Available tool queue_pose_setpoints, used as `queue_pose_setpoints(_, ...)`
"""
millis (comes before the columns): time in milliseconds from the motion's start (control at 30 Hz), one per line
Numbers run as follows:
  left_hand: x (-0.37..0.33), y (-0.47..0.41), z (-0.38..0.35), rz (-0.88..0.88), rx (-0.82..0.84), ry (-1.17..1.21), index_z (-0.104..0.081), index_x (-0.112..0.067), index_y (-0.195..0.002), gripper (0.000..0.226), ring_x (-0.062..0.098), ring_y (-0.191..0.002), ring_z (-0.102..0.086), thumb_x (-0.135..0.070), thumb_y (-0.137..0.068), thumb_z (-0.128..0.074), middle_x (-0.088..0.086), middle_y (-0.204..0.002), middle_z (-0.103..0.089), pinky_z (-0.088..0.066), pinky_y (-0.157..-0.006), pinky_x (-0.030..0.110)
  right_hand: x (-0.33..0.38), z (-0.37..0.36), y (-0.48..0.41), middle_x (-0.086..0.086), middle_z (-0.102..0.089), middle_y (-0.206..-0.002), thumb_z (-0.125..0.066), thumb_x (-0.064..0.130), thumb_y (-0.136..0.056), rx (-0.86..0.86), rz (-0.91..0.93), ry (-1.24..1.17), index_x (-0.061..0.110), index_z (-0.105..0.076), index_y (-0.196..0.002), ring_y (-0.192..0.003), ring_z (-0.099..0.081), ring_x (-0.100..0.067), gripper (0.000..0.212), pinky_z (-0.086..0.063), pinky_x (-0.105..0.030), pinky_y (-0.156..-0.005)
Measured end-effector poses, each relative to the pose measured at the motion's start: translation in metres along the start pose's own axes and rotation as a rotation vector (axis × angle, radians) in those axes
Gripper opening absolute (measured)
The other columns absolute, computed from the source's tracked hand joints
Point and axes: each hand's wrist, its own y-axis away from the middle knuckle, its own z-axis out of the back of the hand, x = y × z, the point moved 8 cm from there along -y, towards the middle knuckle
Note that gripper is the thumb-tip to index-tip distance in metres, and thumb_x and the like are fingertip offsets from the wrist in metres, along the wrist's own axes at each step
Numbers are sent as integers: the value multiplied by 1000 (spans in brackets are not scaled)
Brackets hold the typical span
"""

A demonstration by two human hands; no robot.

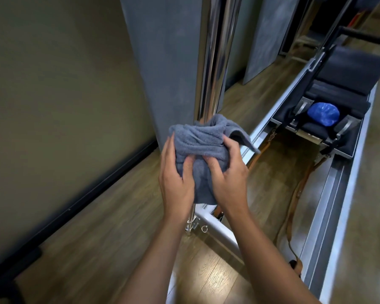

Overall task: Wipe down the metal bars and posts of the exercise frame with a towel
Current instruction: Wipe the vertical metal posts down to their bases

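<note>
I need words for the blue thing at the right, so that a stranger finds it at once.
Follow the long metal frame on the right to its black carriage. Between two grey brackets lies the blue thing. It alone is bright, rounded and shiny among black pads and grey metal.

Dim, soft-edged; glare on chrome post (215, 55)

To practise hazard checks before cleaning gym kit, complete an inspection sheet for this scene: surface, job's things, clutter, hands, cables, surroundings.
Surface: wood-plank floor, brown straps lying across it.
Job's things: grey towel wrapped round the chrome post.
Clutter: blue rounded object on the black carriage.
Hands: left hand and right hand both grip the towel.
Cables: nothing seen.
Surroundings: olive wall, grey panel behind the post.
</note>
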Motion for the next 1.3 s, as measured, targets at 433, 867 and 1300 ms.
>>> queue_pose_setpoints(433, 45, 9, -15, -66, 17, 52, -37, -13, -148, 59, 8, -139, -37, -37, -96, -54, -1, -150, -41, -33, -114, 27, -56, -17, 11, 4, -62, -117, -61, 36, -90, 0, 78, -42, 13, -60, -118, -109, -58, -8, 36, -48, -28, -94)
queue_pose_setpoints(867, 299, 86, -55, -165, -34, -8, -46, -12, -140, 58, 9, -128, -49, -46, -93, -48, 0, -137, -52, -40, -107, 26, -304, -103, 113, -1, -67, -110, -56, 36, -93, -55, 160, -87, 16, -59, -118, -101, -62, -12, 33, -46, -18, -86)
queue_pose_setpoints(1300, 553, 163, -77, 270, 189, -101, -51, -25, -134, 36, 15, -120, -56, -33, -99, -50, -2, -129, -60, -42, -106, 39, -497, -165, 229, 3, -51, -109, -75, 26, -81, -38, -177, 33, 24, -62, -103, -105, -54, -16, 25, -46, -33, -97)
